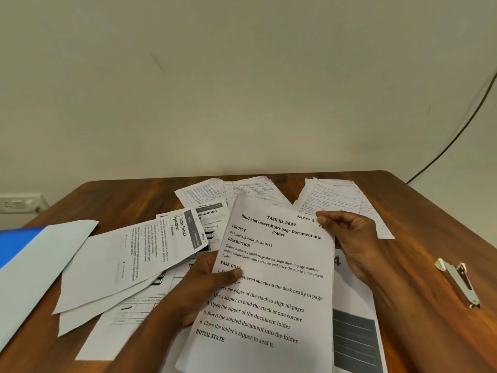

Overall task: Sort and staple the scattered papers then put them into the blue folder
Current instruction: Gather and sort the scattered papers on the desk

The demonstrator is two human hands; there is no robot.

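Note:
I hold up a printed sheet (271, 267) headed "TASK ID: 3649" over the wooden table (419, 259). My left hand (204, 284) grips its left edge, thumb on the text. My right hand (352, 238) pinches its top right corner. Other printed pages (129, 259) lie fanned out to the left, and handwritten lined sheets (336, 200) lie behind. The blue folder (16, 243) pokes in at the left edge, partly under a blank sheet (40, 270). A silver stapler (460, 282) lies on the table at the right.
A pale wall rises behind the table. A wall socket (18, 201) sits at the far left, and a black cable (457, 133) runs down the wall at the right. A page with a dark grey block (355, 337) lies under the held sheet.

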